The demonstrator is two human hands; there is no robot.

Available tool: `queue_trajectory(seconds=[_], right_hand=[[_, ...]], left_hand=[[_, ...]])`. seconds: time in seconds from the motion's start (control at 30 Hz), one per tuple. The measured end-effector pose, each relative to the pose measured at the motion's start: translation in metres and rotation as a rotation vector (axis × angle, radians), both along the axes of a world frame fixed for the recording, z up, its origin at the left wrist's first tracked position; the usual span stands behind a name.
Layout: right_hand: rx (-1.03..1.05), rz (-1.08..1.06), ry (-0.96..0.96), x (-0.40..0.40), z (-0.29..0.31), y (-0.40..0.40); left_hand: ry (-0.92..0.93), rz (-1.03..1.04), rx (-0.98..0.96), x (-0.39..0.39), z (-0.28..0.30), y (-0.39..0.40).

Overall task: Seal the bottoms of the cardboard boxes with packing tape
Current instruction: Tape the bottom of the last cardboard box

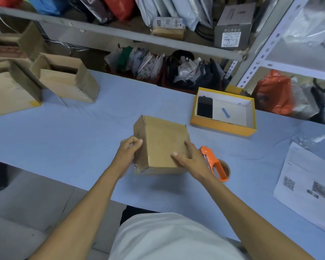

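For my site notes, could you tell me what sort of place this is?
Probably a parcel packing room: metal shelving stuffed with poly mailers, a tape dispenser on the blue table, and printed barcode sheets.

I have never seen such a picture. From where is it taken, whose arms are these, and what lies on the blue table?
There is one picture, from a camera worn on a person's head, looking down at their own bare arms. No machine is here. The left hand and right hand hold a small cardboard box from both sides, over the blue table. Beside the right hand lies an orange tape dispenser. Farther back stands a yellow tray with a dark phone inside. At left are more open boxes; at right, printed sheets.
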State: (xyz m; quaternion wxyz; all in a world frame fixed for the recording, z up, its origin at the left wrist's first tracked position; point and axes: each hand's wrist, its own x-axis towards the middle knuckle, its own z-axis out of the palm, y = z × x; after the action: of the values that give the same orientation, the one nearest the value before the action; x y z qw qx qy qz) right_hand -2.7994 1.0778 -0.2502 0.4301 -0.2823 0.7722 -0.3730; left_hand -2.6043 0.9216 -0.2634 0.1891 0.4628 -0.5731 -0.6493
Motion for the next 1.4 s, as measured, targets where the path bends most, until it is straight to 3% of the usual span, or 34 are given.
queue_trajectory(seconds=[0.1, 0.17, 0.33, 0.4, 0.57, 0.7, 0.8, 0.87, 0.93, 1.0, 1.1, 1.17, 1.3, 1.4], right_hand=[[0.096, 0.051, 0.027, 0.002, 0.006, -0.009], [0.035, 0.025, -0.002, 0.003, 0.013, -0.014], [-0.194, -0.099, -0.427, -0.005, 0.026, -0.011], [-0.175, -0.141, -0.477, -0.01, 0.024, -0.008], [-0.1, -0.28, -0.217, -0.014, 0.0, 0.001], [0.17, -0.12, 0.519, -0.036, -0.02, 0.028], [0.409, -0.037, 0.638, -0.047, -0.037, 0.055], [0.366, 0.064, 0.613, -0.045, -0.048, 0.064], [0.212, 0.127, 0.578, -0.04, -0.051, 0.065], [0.181, 0.131, 0.66, -0.042, -0.047, 0.064], [0.189, -0.058, 0.663, -0.054, -0.039, 0.078], [0.101, -0.193, 0.512, -0.059, -0.028, 0.095], [-0.148, -0.185, 0.414, -0.057, -0.002, 0.115], [-0.183, -0.098, 0.41, -0.059, 0.01, 0.116]], left_hand=[[-0.015, 0.076, -0.136, -0.011, 0.003, 0.011], [0.065, 0.092, -0.181, -0.022, 0.015, 0.015], [0.184, -0.037, -0.273, -0.036, 0.048, 0.023], [0.098, -0.15, -0.367, -0.041, 0.048, 0.034], [-0.396, -0.417, -0.581, -0.057, 0.021, 0.055], [-0.819, -0.647, -0.806, -0.077, -0.018, 0.077], [-0.868, -0.603, -0.868, -0.082, -0.035, 0.091], [-0.86, -0.549, -0.863, -0.088, -0.036, 0.096], [-0.858, -0.509, -0.834, -0.1, -0.031, 0.104], [-0.86, -0.517, -0.771, -0.113, -0.022, 0.114], [-0.852, -0.48, -0.73, -0.123, -0.01, 0.112], [-0.676, -0.414, -0.656, -0.131, -0.001, 0.102], [-0.195, -0.318, -0.026, -0.151, 0.025, 0.089], [-0.028, -0.364, 0.289, -0.159, 0.036, 0.086]])
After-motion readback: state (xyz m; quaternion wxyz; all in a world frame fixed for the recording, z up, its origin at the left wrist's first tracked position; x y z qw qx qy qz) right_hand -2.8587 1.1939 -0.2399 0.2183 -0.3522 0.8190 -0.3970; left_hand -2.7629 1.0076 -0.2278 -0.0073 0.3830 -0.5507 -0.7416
